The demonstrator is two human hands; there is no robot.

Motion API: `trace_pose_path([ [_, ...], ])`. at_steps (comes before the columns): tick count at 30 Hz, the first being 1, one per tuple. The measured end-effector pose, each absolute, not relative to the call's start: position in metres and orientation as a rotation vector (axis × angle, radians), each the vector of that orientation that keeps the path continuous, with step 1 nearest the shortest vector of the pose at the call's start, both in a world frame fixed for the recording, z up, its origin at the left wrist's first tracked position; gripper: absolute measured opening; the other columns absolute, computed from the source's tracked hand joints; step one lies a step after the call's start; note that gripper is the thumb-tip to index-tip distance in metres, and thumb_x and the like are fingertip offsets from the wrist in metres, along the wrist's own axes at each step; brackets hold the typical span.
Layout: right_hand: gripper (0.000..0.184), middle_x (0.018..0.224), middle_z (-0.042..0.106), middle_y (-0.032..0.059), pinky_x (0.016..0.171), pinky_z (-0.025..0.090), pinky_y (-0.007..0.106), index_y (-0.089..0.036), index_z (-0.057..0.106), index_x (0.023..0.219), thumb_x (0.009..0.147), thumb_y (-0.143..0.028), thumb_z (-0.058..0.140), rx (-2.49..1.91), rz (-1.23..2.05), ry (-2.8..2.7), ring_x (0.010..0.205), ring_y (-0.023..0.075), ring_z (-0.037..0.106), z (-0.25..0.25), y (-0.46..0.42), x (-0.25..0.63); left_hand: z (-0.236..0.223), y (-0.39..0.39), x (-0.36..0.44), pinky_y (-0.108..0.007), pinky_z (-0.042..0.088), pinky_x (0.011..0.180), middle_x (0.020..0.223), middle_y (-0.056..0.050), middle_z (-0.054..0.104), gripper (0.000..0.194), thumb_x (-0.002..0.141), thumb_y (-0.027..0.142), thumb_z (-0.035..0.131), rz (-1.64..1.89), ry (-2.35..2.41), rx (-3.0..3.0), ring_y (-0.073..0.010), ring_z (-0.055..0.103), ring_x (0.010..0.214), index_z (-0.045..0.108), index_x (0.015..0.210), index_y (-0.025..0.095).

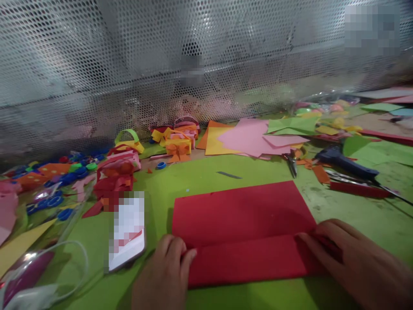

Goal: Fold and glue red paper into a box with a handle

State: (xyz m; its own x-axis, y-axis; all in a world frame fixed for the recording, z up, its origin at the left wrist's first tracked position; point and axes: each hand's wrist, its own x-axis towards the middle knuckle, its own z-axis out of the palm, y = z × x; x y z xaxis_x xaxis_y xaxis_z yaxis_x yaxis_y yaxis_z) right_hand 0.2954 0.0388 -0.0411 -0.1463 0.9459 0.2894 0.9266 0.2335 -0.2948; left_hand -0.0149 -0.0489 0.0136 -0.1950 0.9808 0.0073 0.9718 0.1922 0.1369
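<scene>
A red sheet of paper (238, 211) lies in front of me with its near part folded over into a wide band. My left hand (163, 273) pinches the left end of the folded band between thumb and fingers. At the other end, my right hand (358, 262) grips the right edge of the paper, thumb on top and the fingers partly hidden beneath. Beyond the paper lies a thin grey strip (229, 175). Left of my left hand rests a phone (129, 249), its screen blurred out.
Small red paper baskets (118, 168) and orange ones (179, 144) stand at the back left. Pink paper sheets (248, 135) are stacked at the back. On the right lie pliers (292, 163) and a dark blue glue gun (346, 161) with a cord. A perforated metal panel (135, 56) rises behind.
</scene>
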Motion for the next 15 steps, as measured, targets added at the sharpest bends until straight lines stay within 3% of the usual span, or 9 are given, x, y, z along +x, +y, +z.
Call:
trace_pose_path([
  [5, 0.043, 0.095, 0.061, 0.0014, 0.046, 0.049, 0.033, -0.03, 0.051, 0.092, 0.088, -0.069, 0.033, -1.749, 0.18, -2.128, 0.068, 0.0214, 0.067, -0.049, 0.041, 0.302, 0.014, -0.05, -0.015, -0.029, 0.045, 0.055, 0.085, -0.001, 0.058, 0.029, 0.097, 0.035, 0.035, 0.173, 2.354, 1.907, -0.0183, 0.063, 0.068, 0.054, 0.08, 0.022],
  [8, 0.04, 0.103, 0.06, 0.0034, 0.042, 0.047, 0.031, -0.03, 0.05, 0.102, 0.092, -0.062, 0.03, -1.713, 0.113, -2.15, 0.067, 0.0206, 0.067, -0.043, 0.04, 0.299, 0.011, -0.049, -0.017, -0.029, 0.046, 0.054, 0.086, -0.002, 0.059, 0.03, 0.098, 0.037, 0.034, 0.208, 2.309, 1.93, -0.0178, 0.063, 0.067, 0.055, 0.081, 0.022],
  [15, 0.05, 0.098, 0.055, 0.0037, 0.037, 0.04, 0.028, -0.025, 0.061, 0.086, 0.096, -0.059, 0.026, -1.622, -0.19, -2.167, 0.047, 0.0118, 0.057, -0.034, 0.032, 0.289, 0.002, -0.058, -0.024, -0.028, 0.05, 0.054, 0.088, -0.003, 0.062, 0.031, 0.099, 0.039, 0.036, 0.225, 2.316, 2.146, -0.0187, 0.066, 0.072, 0.057, 0.085, 0.021],
])
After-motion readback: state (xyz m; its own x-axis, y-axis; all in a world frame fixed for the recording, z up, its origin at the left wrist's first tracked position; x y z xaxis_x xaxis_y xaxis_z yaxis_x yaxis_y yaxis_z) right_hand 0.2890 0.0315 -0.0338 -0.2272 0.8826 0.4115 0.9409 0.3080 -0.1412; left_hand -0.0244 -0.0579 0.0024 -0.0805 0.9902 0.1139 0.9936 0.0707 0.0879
